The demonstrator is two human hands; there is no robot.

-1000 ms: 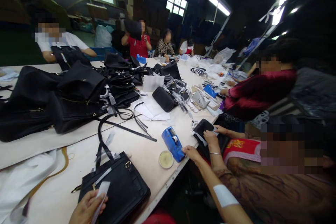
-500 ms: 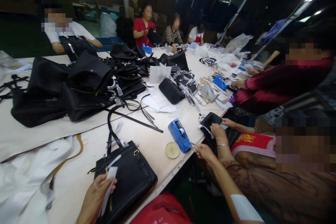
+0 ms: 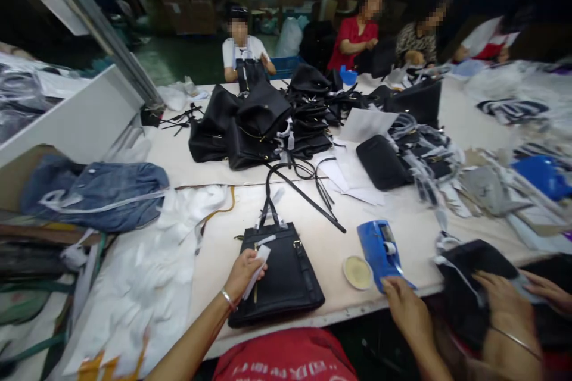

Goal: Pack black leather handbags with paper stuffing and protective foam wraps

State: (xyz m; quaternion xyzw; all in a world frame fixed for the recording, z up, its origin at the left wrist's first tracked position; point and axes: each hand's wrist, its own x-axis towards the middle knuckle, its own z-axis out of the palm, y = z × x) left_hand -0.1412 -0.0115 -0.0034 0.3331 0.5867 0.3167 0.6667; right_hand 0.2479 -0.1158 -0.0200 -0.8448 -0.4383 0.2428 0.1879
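Note:
A black handbag (image 3: 281,274) lies on the table in front of me, its thin handles stretched away from me. My left hand (image 3: 245,274) is closed around a folded white strip (image 3: 258,268) over the left part of the bag. To the right stands a blue tape dispenser (image 3: 373,244) with a small roll in it. My right hand (image 3: 406,309) pinches at its near end, where the tape comes off; the tape itself hardly shows. A round dish with a pale yellow pad (image 3: 357,272) sits just left of the dispenser.
Black bags (image 3: 250,125) are heaped across the table. White sheets (image 3: 357,184) and a black pouch (image 3: 382,161) lie nearer. A blue denim bag (image 3: 98,193) and white wrapping (image 3: 138,292) are on the left. At right, a co-worker's hands (image 3: 504,297) handle a black bag.
My view has swung left, so the whole scene sits further right. The left hand still holds the white strip over the handbag; the right hand stays at the dispenser's near end.

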